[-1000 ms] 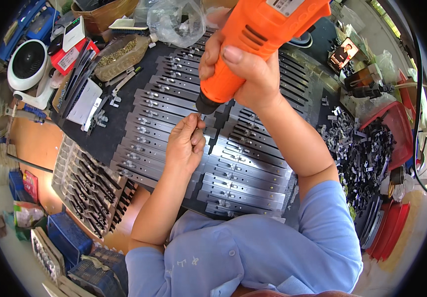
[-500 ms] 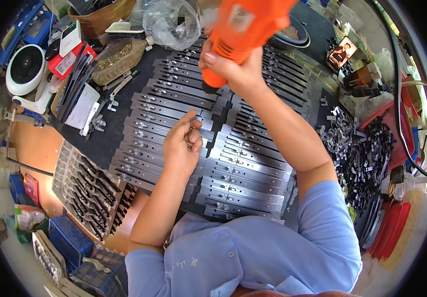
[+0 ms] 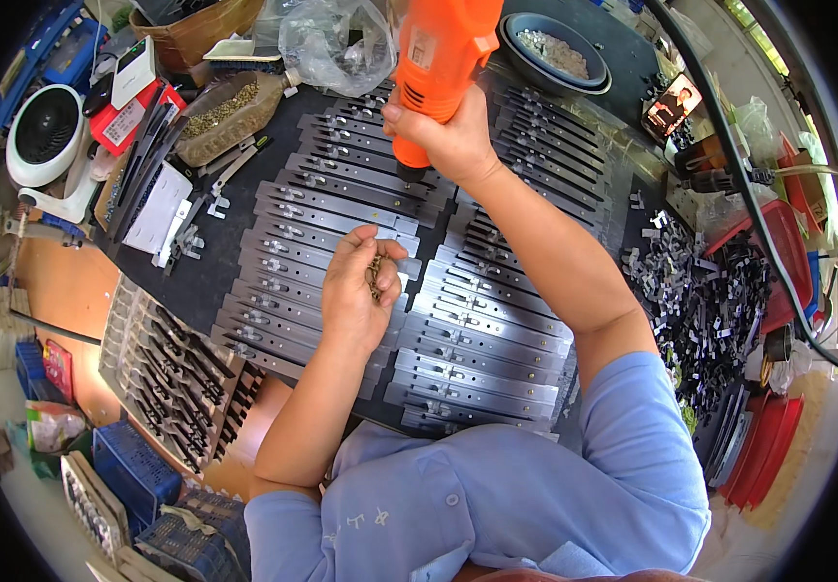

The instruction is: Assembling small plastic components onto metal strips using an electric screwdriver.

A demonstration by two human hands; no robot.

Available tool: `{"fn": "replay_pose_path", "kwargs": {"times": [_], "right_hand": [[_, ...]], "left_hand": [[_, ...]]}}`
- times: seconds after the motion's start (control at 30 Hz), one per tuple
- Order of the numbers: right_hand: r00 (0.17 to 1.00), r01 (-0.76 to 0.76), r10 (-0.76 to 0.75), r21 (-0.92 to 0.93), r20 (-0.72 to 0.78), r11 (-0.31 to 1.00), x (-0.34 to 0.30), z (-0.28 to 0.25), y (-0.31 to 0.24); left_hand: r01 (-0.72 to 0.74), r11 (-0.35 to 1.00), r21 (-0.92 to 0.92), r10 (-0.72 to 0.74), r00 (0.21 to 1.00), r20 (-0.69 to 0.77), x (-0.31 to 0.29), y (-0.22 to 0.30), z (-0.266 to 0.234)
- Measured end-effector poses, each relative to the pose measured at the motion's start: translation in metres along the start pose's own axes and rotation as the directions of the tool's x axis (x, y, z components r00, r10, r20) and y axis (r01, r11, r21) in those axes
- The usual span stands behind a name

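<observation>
My right hand (image 3: 460, 141) is wrapped round an orange electric screwdriver (image 3: 443, 60), held upright with its black tip down over the left row of strips. Whether the tip touches a strip, I cannot tell. Curled palm-up, my left hand (image 3: 353, 296) cups a small heap of brass-coloured screws (image 3: 375, 276) just below the tip. Under both hands lie many flat grey metal strips (image 3: 317, 335), set side by side in two long rows. Small metal clips (image 3: 288, 210) sit on them, and some strips show brass-coloured screw heads.
A clear tub of small brass parts (image 3: 230, 112) and a white fan (image 3: 48, 136) stand at left. Far off is a blue-grey bowl of pale pieces (image 3: 555, 56). Loose dark clips (image 3: 700, 301) pile up at right, below a hanging black cable (image 3: 729, 145). A lit phone (image 3: 672, 104) stands behind.
My right hand and the screwdriver have shifted left and slightly nearer the strips. My left hand has stayed almost in place, its fingers moving a little around the screws.
</observation>
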State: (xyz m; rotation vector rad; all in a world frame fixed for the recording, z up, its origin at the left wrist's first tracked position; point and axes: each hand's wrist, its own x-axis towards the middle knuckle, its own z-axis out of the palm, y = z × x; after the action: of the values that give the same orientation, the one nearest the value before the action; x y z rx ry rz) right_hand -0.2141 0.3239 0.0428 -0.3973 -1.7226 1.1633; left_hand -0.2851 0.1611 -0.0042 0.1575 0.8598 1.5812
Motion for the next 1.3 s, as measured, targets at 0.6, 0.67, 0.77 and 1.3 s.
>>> {"fn": "replay_pose_path", "kwargs": {"times": [0.6, 0.67, 0.77, 1.3], "right_hand": [[0.999, -0.011, -0.006, 0.34, 0.049, 0.94, -0.006, 0.001, -0.084], [0.998, -0.054, 0.039, 0.371, 0.049, 0.927, -0.009, 0.0, -0.08], [0.998, -0.062, 0.045, 0.378, 0.054, 0.924, -0.01, 0.0, -0.079], [0.999, -0.009, 0.011, 0.031, -0.051, 0.999, 0.009, -0.019, -0.001]], "left_hand": [[0.069, 0.996, -0.062, -0.065, 0.996, 0.064, 0.01, -0.006, 0.006], [0.08, 0.997, -0.023, -0.079, 0.995, 0.059, 0.01, -0.007, 0.008], [0.067, 0.998, -0.016, -0.065, 0.993, 0.094, 0.01, -0.009, 0.008], [-0.011, 0.993, -0.118, -0.009, 0.986, -0.167, 0.017, 0.012, 0.004]]}}
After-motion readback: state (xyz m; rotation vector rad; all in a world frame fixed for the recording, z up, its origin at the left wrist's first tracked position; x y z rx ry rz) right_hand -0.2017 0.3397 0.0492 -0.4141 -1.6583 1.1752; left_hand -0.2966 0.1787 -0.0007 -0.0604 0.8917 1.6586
